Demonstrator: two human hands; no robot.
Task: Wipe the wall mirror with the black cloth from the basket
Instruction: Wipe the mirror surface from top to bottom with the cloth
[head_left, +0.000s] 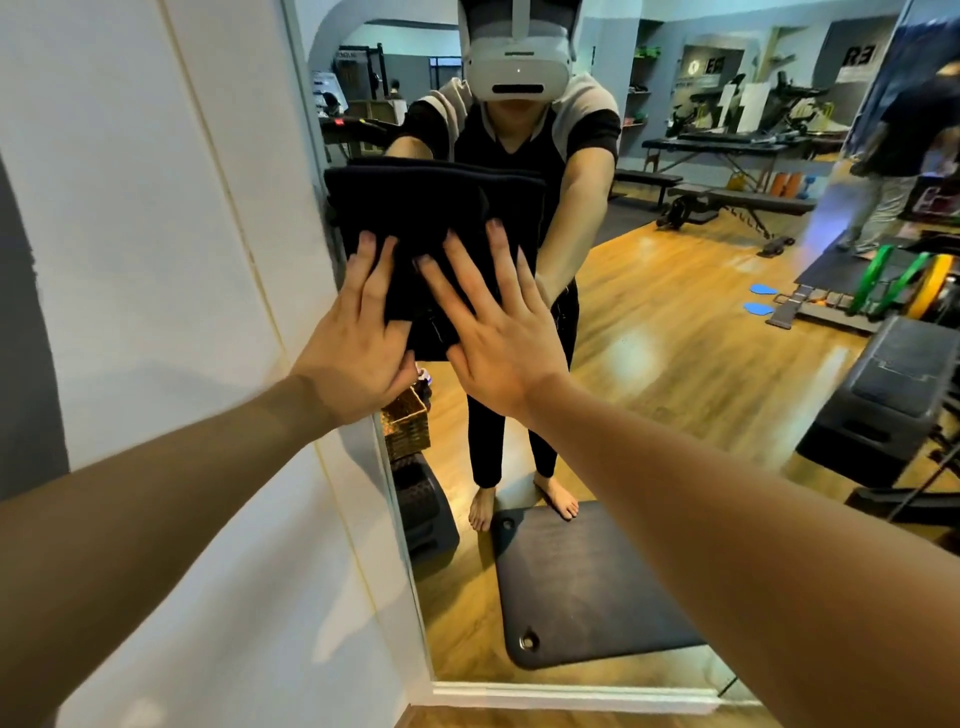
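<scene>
Now | left hand (358, 332): flat, fingers spread, pressing black cloth (415, 218) | right hand (498, 322): flat, fingers spread on cloth | cloth: against wall mirror (675, 364), near left edge | basket (408, 423): reflected, on floor

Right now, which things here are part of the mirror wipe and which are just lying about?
In use:
black cloth
wall mirror
left hand and right hand, both flat on the cloth
wicker basket, seen in the reflection

Lying about (reflected):
dark floor mat
weight bench
</scene>
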